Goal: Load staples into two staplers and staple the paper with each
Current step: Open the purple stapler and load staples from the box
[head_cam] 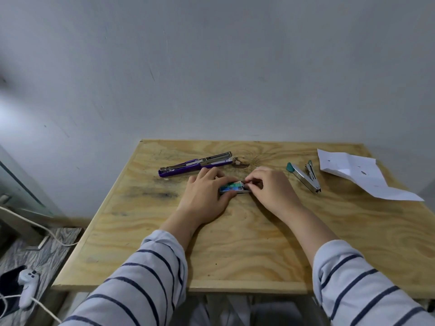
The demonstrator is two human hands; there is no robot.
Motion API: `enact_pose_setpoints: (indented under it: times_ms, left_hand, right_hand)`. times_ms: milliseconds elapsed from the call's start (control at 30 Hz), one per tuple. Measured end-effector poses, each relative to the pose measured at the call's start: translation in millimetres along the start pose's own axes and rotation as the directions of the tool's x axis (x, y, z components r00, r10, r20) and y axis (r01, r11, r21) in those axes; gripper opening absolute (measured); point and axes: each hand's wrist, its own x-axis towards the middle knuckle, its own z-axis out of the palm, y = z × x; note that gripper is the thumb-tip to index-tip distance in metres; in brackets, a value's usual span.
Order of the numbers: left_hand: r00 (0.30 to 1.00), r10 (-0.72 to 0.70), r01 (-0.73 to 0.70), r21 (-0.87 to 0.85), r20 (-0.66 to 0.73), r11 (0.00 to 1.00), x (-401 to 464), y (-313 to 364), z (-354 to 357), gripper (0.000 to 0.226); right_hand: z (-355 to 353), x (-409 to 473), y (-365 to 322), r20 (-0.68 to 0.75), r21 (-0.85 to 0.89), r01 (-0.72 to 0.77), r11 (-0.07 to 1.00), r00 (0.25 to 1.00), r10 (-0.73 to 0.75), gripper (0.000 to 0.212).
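Holding the small staple box (231, 186) down at the middle of the frame, the left hand (207, 196) clamps it between thumb and fingers while the right hand (270, 189) pinches narrowly at its open end, where a jerky pull could, I judge, spill or snap the staple strip across the wooden table (235, 243). Farther back, the purple stapler (195, 166) lies open at upper centre-left. The silver stapler (306, 176) and the creased paper (360, 177) wait toward the right edge; loose staples could scatter under any of them.

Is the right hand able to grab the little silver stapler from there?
Probably yes. The silver stapler lies just beside the right hand on the table, with nothing between them. But that hand is busy at the staple box.
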Motion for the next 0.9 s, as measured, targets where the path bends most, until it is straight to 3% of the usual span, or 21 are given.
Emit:
enact_pose_setpoints:
  times_ms: [233, 400, 900]
  left_hand:
    - [1.0, 0.0, 0.0, -0.01, 0.003, 1.0, 0.6, 0.0, 0.1, 0.039]
    - [1.0, -0.004, 0.004, -0.019, 0.007, 1.0, 1.8, -0.2, -0.5, 0.04]
    - [1.0, -0.007, 0.007, -0.004, 0.012, 1.0, 1.6, 0.0, 0.4, 0.039]
  right_hand:
    - [-5.6, 4.7, 0.1, 0.079, -0.131, 0.194, 0.972, 0.98, -0.185, 0.019]
    - [-4.7, 1.5, 5.3, 0.06, -0.19, 0.3, 0.935, 0.954, -0.294, 0.013]
    - [-10.7, 11.5, 7.0, 0.139, -0.179, 0.309, 0.934, 0.948, -0.287, 0.018]
